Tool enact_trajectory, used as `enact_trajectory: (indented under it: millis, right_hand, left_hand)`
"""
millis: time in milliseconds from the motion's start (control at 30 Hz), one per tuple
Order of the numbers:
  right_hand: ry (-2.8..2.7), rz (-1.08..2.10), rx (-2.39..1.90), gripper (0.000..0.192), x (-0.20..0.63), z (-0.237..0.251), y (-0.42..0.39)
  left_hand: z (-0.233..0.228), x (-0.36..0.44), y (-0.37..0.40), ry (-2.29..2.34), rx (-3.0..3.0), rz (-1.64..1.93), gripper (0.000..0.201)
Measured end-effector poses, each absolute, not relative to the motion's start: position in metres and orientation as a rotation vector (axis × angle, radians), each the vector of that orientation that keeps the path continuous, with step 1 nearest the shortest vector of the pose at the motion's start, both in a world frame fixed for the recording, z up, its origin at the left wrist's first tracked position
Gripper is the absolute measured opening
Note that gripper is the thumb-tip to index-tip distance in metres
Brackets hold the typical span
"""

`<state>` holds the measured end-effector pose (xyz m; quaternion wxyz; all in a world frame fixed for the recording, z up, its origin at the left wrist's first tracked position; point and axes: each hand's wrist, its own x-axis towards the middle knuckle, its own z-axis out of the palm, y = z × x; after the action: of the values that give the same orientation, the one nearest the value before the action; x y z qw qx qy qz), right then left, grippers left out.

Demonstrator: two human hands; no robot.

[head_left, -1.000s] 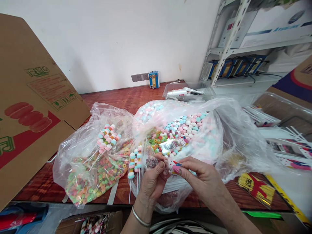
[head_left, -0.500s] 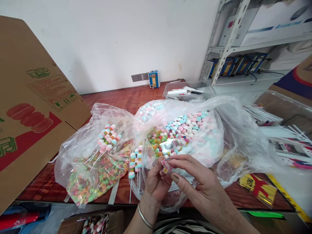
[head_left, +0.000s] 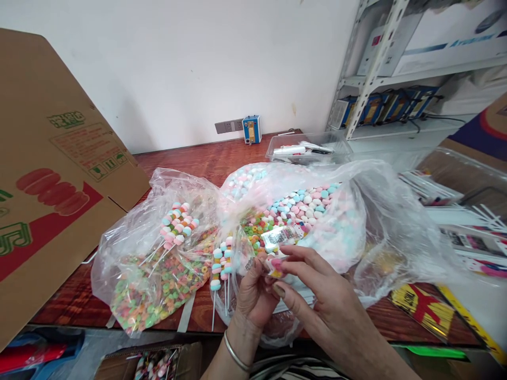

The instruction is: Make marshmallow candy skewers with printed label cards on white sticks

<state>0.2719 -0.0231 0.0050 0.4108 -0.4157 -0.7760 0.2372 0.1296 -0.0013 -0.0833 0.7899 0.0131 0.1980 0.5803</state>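
My left hand [head_left: 255,298], with a bangle on the wrist, is closed in a pinch on a small printed candy wrapper [head_left: 274,266] with pink and yellow marks. From the right, the fingers of my right hand [head_left: 320,290] curl onto the wrapper's other edge; its thumb sits lower. Another wrapper with a silvery label [head_left: 279,236] lies just beyond, on an opened bag of pastel candies [head_left: 309,203] and ring candies [head_left: 253,232]. Left of my hands, several marshmallow skewers [head_left: 222,261] rest with their white sticks towards me. More marshmallow skewers [head_left: 179,224] lie on a bag of ring candies [head_left: 162,285].
A large cardboard box [head_left: 59,174] stands at the left. Behind the bags are a clear plastic tray [head_left: 309,148] and a small blue device [head_left: 252,130]. White sticks [head_left: 489,219] and printed wrappers lie at the right. Below the table edge sits an open box [head_left: 190,361] of candies.
The wrapper has turned slightly in my fingers, and my right fingertips have shifted a little on its edge. The whole view has drifted slightly; the bags and skewers lie as before.
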Motion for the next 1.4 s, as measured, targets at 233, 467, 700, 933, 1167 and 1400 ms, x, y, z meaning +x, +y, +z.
enact_trajectory:
  millis: [233,467,700,933,1167,1400]
  right_hand:
    - [-1.94,0.771,-1.037,0.019,0.269,-0.001,-0.018]
    - [-1.948,0.668,-1.011,0.025,0.271,0.001,-0.02]
    - [-1.992,0.611,-1.017,0.031,0.27,-0.002,-0.021]
    - [-1.898,0.73,-1.055,0.013,0.27,-0.007,-0.014]
    - [-2.012,0.685,-1.031,0.018,0.279,-0.016,-0.006]
    - [-1.976,0.637,-1.07,0.014,0.277,-0.017,-0.009]
  left_hand:
    - [-0.074,0.134,0.001,0.5,0.001,1.305,0.027]
    - [-0.075,0.13,0.002,0.338,-0.055,1.27,0.018]
    - [-0.075,0.132,0.001,0.315,-0.081,1.269,0.026]
    - [-0.078,0.132,-0.001,0.534,0.002,1.322,0.032]
    - [-0.071,0.13,-0.001,0.591,0.088,1.278,0.036]
    - [-0.076,0.134,0.0,0.481,-0.041,1.289,0.026]
